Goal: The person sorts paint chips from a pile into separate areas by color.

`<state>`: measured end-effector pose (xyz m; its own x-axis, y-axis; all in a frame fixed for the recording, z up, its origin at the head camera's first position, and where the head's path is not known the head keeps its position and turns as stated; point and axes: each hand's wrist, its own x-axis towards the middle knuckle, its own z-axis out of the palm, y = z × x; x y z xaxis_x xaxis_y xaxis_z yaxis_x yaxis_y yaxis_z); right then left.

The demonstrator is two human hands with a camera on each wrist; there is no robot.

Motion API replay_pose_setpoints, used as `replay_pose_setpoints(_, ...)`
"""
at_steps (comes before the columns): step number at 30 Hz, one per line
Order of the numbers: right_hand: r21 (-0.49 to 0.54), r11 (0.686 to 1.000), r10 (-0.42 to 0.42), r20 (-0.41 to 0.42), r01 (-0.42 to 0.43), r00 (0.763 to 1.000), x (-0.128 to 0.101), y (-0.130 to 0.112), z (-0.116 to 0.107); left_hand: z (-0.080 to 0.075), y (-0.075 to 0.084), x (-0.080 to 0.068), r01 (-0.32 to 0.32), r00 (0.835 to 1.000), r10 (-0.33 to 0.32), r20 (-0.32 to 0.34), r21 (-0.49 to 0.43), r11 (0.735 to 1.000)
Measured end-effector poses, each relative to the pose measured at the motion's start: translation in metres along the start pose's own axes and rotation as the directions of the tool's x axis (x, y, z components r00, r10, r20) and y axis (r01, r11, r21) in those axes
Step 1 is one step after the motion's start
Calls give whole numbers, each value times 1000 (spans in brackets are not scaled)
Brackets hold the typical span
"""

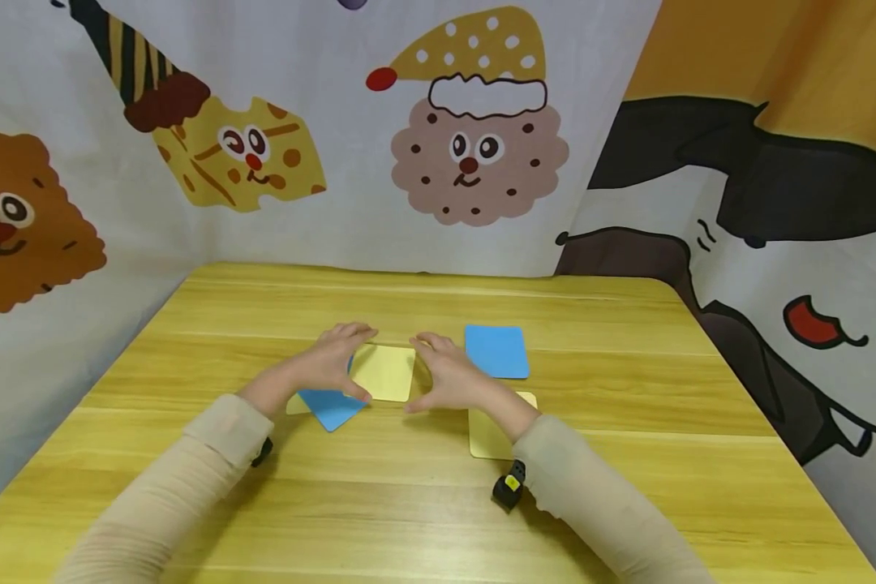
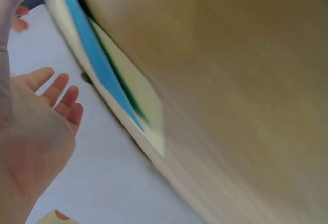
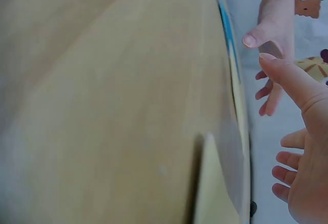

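A pale yellow card (image 1: 385, 371) lies flat near the middle of the wooden table (image 1: 628, 487), a little toward its far edge, and both hands stand on edge at its two sides. The left hand (image 1: 333, 362) is at the card's left edge, fingers straight and spread, thumb down near the card's near left corner; whether the fingertips actually touch the card cannot be told from the head view. The right hand (image 1: 447, 375) stands at the card's right edge, fingers loosely apart, thumb pointing toward the left hand's thumb; contact with the card is likewise unclear.

Under the left hand a blue card (image 1: 330, 408) lies turned at an angle, with only its near corner showing past the palm. A sliver of another yellow card peeks out beside it at the left, mostly hidden. The left wrist view is blurred: it shows the open palm (image 2: 36, 131) with fingers spread and the cards only as edge-on streaks of blue (image 2: 97, 60) and pale yellow.

A second blue card (image 1: 496, 350) lies flat just right of the right hand, fully in sight. Nearer the front edge, another yellow card (image 1: 487, 438) is partly covered by the right forearm and sleeve. The right wrist view shows the open right hand (image 3: 302, 183), the left hand's fingers beyond it, and a pale card corner (image 3: 212, 183), soft and hard to make out.
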<state>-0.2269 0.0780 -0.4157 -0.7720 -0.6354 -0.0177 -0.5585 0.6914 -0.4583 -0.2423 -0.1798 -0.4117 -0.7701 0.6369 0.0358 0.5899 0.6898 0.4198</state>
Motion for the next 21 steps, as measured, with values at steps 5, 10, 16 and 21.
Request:
replay_pose_setpoints(5, -14, 1000, 27, 44, -27, 999, 9, -3, 6, 2, -8, -2, -12, 1000, 11, 16, 17, 1000)
replay_pose_setpoints(10, -23, 998, 52, 62, -51, 997, 16, -5, 9, 3, -18, -3, 21, 999, -23, 46, 44, 999)
replay_pose_setpoints(16, -46, 996, 81, 89, -78, 993, 20, -4, 12, 6, -25, -2, 34, 997, -39, 61, 67, 997)
replay_pose_setpoints(21, -44, 994, 100, 110, -96, 989, 22, -4, 11, 7, -26, 1, 24, 997, -29, 72, 69, 997)
